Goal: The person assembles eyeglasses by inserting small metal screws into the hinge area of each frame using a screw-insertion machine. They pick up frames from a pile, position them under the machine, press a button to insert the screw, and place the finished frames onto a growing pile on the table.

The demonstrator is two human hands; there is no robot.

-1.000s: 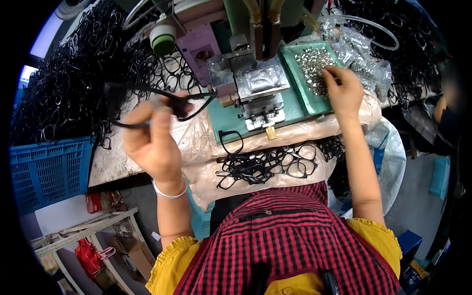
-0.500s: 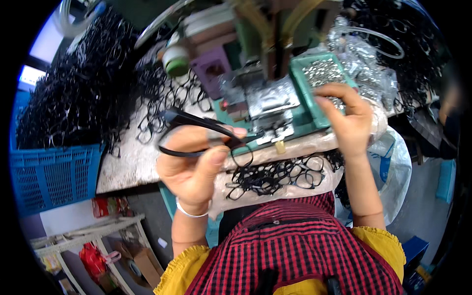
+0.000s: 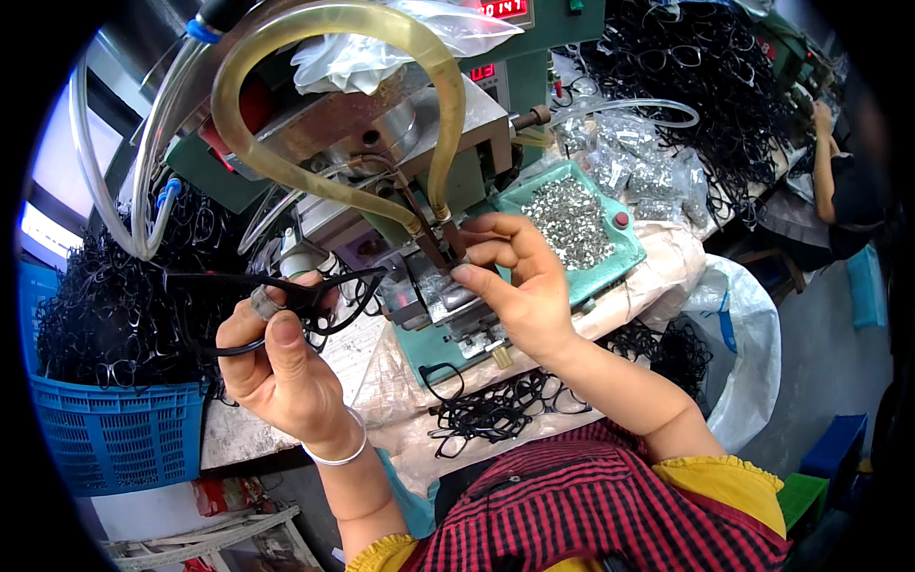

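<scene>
A black glasses frame [image 3: 307,296] is grasped by the left grip [image 3: 291,372], while the right grip [image 3: 529,296] is positioned at the machine [image 3: 477,138], though whether anything is held there cannot be told, with a green tray [image 3: 610,274] located to that grip's right.

Left forearm [image 3: 355,491] angled forward and outward, left hand [image 3: 286,372] closed in a thumb-and-finger grip; right forearm [image 3: 629,389] slanting forward and inward, right hand [image 3: 524,291] with fingers bent, thumb extended just below them.

Smooth plastic eyeglass frame [image 3: 305,296], shiny metal pieces [image 3: 572,227]
</scene>
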